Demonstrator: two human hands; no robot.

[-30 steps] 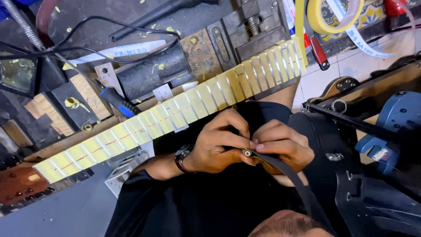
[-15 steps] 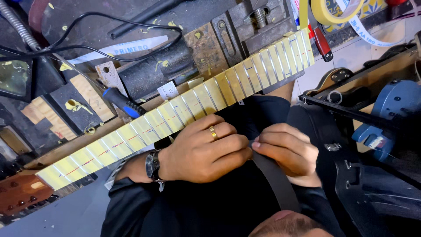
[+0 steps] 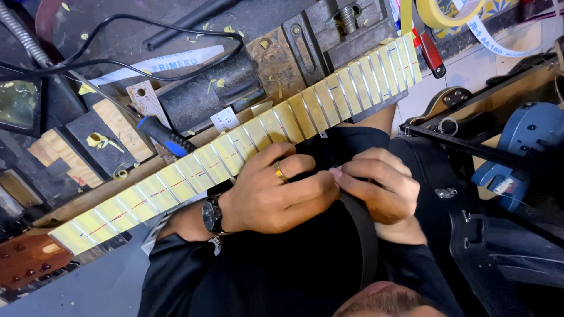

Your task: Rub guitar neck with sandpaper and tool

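My left hand (image 3: 276,196), with a wristwatch and a gold ring, is curled in front of my chest, its fingertips meeting my right hand (image 3: 382,188). Both hands close together on the upper end of a black strap (image 3: 364,240), which runs down from under my right hand over my dark shirt. The strap's tip is hidden between the fingers. Just beyond my hands a guitar neck (image 3: 194,170) lies diagonally across the bench. Its fretboard is masked with yellow tape between the frets. Its reddish headstock (image 3: 26,264) is at the lower left.
A metal vise (image 3: 346,23) holds the neck's far end. A blue-and-black screwdriver (image 3: 161,135), wood blocks, a black cable (image 3: 147,26), a yellow tape roll (image 3: 452,9) and a red-handled tool (image 3: 432,53) lie on the bench. A blue power tool (image 3: 523,147) and a black case (image 3: 470,235) stand at the right.
My left hand has rolled over the strap end, hiding the small metal piece seen between my fingers a second ago. The view has drawn closer to both hands.
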